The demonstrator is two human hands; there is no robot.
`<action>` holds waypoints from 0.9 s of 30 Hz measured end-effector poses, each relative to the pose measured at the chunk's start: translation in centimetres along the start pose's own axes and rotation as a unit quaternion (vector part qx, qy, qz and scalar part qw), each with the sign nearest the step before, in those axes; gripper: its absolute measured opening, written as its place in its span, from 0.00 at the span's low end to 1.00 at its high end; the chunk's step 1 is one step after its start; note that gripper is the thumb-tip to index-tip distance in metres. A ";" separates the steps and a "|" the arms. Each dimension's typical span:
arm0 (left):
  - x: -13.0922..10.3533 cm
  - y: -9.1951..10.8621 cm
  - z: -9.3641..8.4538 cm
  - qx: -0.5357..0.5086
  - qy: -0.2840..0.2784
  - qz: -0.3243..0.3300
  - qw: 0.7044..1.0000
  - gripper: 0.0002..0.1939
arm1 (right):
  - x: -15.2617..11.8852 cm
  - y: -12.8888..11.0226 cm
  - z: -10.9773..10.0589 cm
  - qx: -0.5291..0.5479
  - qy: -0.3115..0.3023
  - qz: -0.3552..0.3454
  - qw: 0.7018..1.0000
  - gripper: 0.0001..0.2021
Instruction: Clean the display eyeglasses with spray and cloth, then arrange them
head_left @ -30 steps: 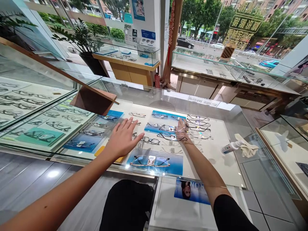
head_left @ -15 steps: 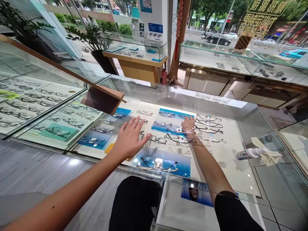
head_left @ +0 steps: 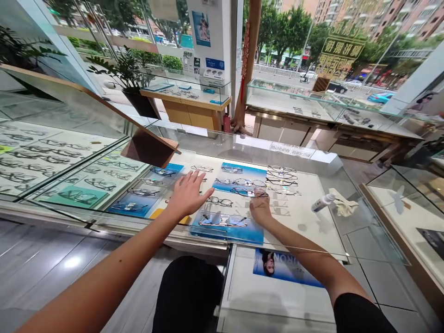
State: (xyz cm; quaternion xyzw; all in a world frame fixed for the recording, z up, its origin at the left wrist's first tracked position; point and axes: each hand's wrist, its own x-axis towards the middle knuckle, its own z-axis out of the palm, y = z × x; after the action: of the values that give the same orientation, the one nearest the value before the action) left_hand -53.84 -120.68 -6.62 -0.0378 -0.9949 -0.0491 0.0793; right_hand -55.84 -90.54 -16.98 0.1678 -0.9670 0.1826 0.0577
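My left hand (head_left: 189, 194) lies with fingers spread on the glass top of the display case (head_left: 239, 134), over the left part of its eyeglasses. My right hand (head_left: 261, 210) is lower in the case, its fingers curled at the lower edge of a dark-rimmed pair of eyeglasses (head_left: 244, 190); the fingertips are partly hidden. Just behind this pair, more eyeglasses (head_left: 255, 183) lie on a blue card (head_left: 258, 172). Closer to me, a large thin-framed pair (head_left: 222, 221) is over another blue card (head_left: 255, 233). Round-lensed eyeglasses (head_left: 219, 201) sit between my hands.
To the right, several eyeglasses (head_left: 282, 175) stand in a column. A white spray bottle (head_left: 322, 202) and a crumpled cloth (head_left: 342, 202) lie further right. A brown slatted wooden piece (head_left: 149, 145) rests at the left. My knee (head_left: 189, 296) is below the case front.
My right hand has drawn back toward me, away from the far blue card, and now bends at the dark eyeglasses. My left hand stays spread. The camera view has tilted up slightly.
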 end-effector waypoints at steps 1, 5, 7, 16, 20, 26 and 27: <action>0.0 0.0 0.0 -0.001 0.001 0.000 1.000 0.42 | -1.7 -0.1 0.0 -0.010 0.002 0.012 1.000 0.26; 0.2 0.1 -0.2 -0.006 0.007 0.002 1.000 0.43 | -8.7 -0.2 -1.4 -0.022 -0.053 -0.007 0.998 0.27; 0.2 0.1 -0.2 -0.005 0.006 0.004 1.000 0.44 | -11.7 -0.3 -2.9 -0.012 -0.101 -0.014 0.995 0.28; 0.2 0.0 0.1 0.001 0.022 0.014 1.000 0.45 | -19.6 -4.0 -14.6 0.083 -0.264 -0.051 0.960 0.19; -0.1 0.3 0.0 -0.003 0.016 0.010 1.000 0.44 | -21.4 -6.0 -20.8 0.134 -0.282 -0.072 0.947 0.19; -0.5 0.8 -0.5 -0.013 0.014 0.005 1.000 0.45 | -16.3 -6.9 -26.8 0.068 -0.138 -0.114 0.982 0.22; -0.6 0.8 -0.6 -0.015 0.016 -0.005 1.000 0.45 | -14.2 -6.7 -26.9 0.041 -0.112 -0.121 0.986 0.22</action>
State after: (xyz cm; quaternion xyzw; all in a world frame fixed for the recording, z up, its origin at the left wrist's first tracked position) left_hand -53.11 -119.95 -6.07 -0.0333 -0.9929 -0.0648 0.0945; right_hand -38.85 -82.09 7.73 0.3051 -0.9317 0.1938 -0.0359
